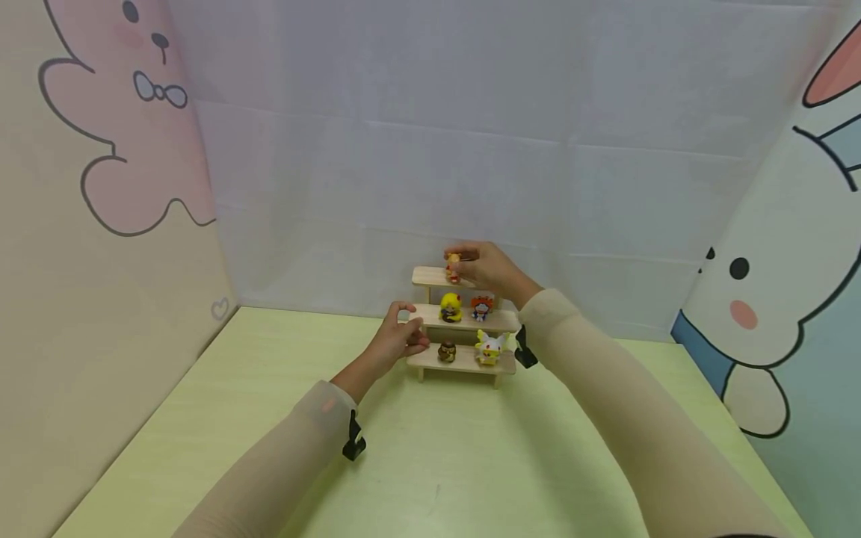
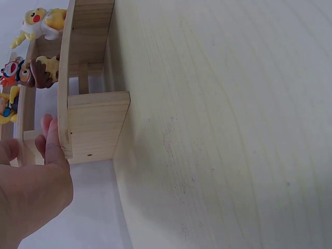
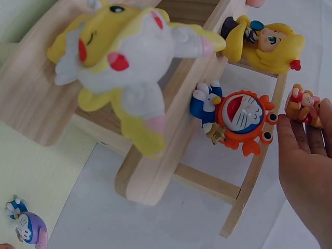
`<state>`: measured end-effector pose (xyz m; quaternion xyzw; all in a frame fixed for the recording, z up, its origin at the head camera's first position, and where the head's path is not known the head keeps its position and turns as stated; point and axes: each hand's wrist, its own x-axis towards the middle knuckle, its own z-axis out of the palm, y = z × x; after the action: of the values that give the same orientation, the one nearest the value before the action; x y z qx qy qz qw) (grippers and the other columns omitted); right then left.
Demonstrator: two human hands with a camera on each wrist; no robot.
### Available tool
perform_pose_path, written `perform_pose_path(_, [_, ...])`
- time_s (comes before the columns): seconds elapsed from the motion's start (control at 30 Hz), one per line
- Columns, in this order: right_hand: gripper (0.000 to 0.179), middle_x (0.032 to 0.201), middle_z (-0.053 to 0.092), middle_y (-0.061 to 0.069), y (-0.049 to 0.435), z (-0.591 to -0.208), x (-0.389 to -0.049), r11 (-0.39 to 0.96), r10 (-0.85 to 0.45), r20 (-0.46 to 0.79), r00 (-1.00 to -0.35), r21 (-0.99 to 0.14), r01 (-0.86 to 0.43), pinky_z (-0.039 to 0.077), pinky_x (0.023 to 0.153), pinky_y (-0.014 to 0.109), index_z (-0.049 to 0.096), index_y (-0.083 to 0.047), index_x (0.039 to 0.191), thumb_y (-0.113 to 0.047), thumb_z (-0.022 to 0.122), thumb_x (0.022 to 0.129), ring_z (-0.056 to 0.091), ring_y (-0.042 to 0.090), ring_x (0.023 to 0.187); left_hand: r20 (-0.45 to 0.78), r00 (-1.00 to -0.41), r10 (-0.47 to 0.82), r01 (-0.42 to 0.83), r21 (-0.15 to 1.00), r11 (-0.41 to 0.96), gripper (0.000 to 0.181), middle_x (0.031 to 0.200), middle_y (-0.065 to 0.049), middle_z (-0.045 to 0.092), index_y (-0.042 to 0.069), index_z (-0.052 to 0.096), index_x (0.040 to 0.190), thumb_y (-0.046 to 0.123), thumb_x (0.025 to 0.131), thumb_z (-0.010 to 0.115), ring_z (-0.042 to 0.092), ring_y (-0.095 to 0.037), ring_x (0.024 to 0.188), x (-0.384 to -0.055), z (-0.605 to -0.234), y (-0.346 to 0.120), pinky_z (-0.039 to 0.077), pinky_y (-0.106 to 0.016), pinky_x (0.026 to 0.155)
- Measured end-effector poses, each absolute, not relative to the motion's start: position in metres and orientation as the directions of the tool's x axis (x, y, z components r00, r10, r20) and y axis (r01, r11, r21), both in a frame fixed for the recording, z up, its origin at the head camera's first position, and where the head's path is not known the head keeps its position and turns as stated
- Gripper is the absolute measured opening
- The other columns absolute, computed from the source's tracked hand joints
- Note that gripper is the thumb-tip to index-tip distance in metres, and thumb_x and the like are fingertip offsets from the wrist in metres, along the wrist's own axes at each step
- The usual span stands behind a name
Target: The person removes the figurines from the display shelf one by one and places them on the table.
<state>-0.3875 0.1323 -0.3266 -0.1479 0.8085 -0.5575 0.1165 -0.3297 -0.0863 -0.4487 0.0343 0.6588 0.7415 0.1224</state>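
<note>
My right hand (image 1: 489,267) pinches a small orange-and-red figurine (image 1: 454,267) at the top tier of a three-tier wooden display shelf (image 1: 437,317). Between thumb and fingers, my left hand (image 1: 393,338) grips the left end of the middle tier. On that tier sit a yellow-haired figurine (image 1: 451,308) and a blue cat figurine in an orange crab costume (image 1: 481,308). Below, the bottom tier carries a brown figurine (image 1: 447,352) and a white-and-yellow, red-cheeked figurine (image 1: 490,348). In the right wrist view, the fingers reach behind the orange-and-red figurine (image 3: 303,104).
A purple-and-blue figurine (image 3: 30,225) lies on the table at the lower left of the right wrist view. Behind the shelf hangs a white sheet (image 1: 403,149). Side walls with cartoon animals flank the pale wood table (image 1: 430,463).
</note>
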Motion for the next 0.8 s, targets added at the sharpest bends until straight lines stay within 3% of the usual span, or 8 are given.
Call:
perform_pose_path(0.2, [0.040, 0.148, 0.055, 0.012, 0.142, -0.326, -0.386, 0.357, -0.389, 0.009, -0.921, -0.920, -0.159, 0.053, 0.106, 0.042, 0.055, -0.009, 0.147, -0.012, 0.056, 0.108, 0.059, 0.027, 0.126, -0.113, -0.968, 0.224, -0.142, 0.983, -0.114, 0.032, 0.088, -0.013, 0.060, 0.015, 0.036, 0.135, 0.017, 0.109, 0.054, 0.069, -0.022, 0.077, -0.330, -0.449, -0.086, 0.063, -0.034, 0.079])
perform_pose_path(0.4, [0.042, 0.145, 0.054, 0.020, 0.154, -0.328, -0.386, 0.288, -0.411, 0.017, -0.912, -0.946, -0.147, 0.053, 0.105, 0.044, 0.052, -0.003, 0.149, -0.007, 0.055, 0.107, 0.060, 0.033, 0.121, -0.094, -0.967, 0.238, -0.118, 0.989, -0.091, 0.033, 0.094, -0.014, 0.059, 0.015, 0.035, 0.138, 0.018, 0.110, 0.052, 0.069, -0.023, 0.081, -0.328, -0.449, -0.087, 0.062, -0.038, 0.086])
perform_pose_path(0.63, [0.045, 0.151, 0.052, 0.017, 0.176, -0.329, -0.384, 0.327, -0.412, 0.049, -0.910, -0.924, -0.198, 0.045, 0.114, 0.049, 0.051, -0.005, 0.151, -0.012, 0.058, 0.107, 0.053, 0.034, 0.133, -0.090, -0.966, 0.244, -0.112, 0.991, -0.074, 0.034, 0.097, -0.015, 0.060, 0.015, 0.034, 0.140, 0.019, 0.111, 0.051, 0.069, -0.023, 0.083, -0.327, -0.448, -0.088, 0.062, -0.039, 0.089])
perform_pose_path(0.8, [0.046, 0.151, 0.050, 0.019, 0.188, -0.328, -0.382, 0.304, -0.411, 0.049, -0.910, -0.934, -0.187, 0.045, 0.114, 0.050, 0.048, -0.003, 0.152, -0.009, 0.056, 0.107, 0.053, 0.036, 0.133, -0.091, -0.966, 0.240, -0.111, 0.991, -0.071, 0.035, 0.097, -0.015, 0.059, 0.014, 0.033, 0.140, 0.019, 0.111, 0.051, 0.069, -0.024, 0.084, -0.328, -0.447, -0.088, 0.062, -0.040, 0.090])
